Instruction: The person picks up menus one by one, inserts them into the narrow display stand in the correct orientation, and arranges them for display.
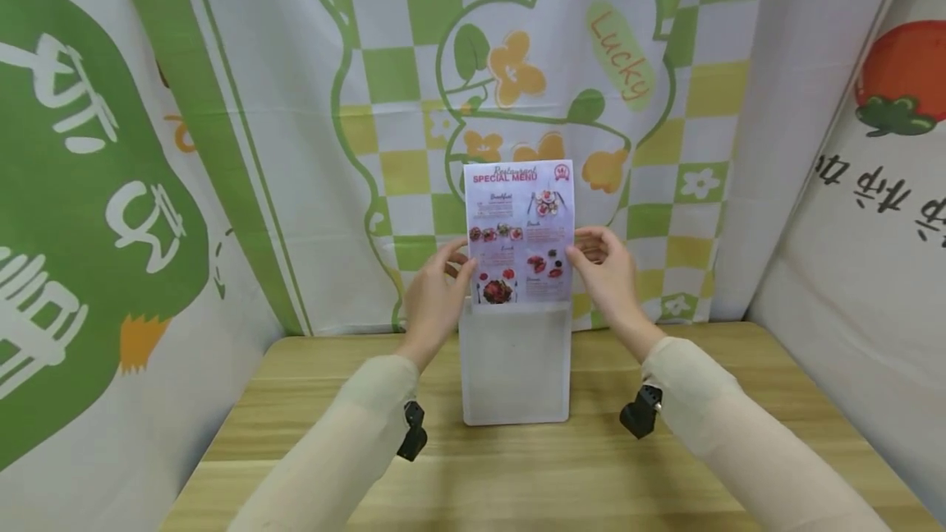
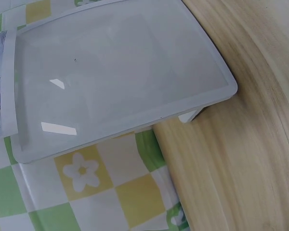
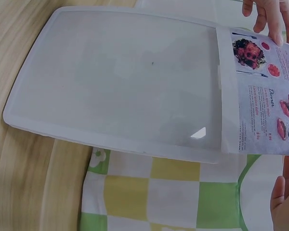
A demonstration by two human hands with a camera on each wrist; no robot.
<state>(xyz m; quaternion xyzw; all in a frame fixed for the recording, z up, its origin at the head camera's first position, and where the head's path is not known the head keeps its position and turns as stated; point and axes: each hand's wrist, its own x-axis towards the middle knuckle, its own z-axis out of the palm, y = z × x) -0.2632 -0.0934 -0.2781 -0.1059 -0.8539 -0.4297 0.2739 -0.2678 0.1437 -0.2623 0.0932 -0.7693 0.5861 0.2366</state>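
A printed restaurant menu sheet [image 1: 521,240] is held upright by both hands above a clear-fronted white display stand [image 1: 516,368]. My left hand [image 1: 438,292] pinches the sheet's left edge between thumb and fingers. On the opposite edge, my right hand [image 1: 610,276] pinches it the same way, thumb in front. The sheet's white lower margin overlaps the stand's top edge, as the right wrist view shows with the menu [image 3: 265,91] across the holder [image 3: 125,82]. Nothing shows behind the stand's clear panel [image 2: 120,62] except plain white.
The stand is on a wooden table [image 1: 332,425], close to its back edge. A patterned green, yellow and white curtain [image 1: 399,72] hangs behind. Printed cloth walls stand to the left [image 1: 66,187] and right [image 1: 850,253]. Small black devices [image 1: 640,412] hang at both wrists.
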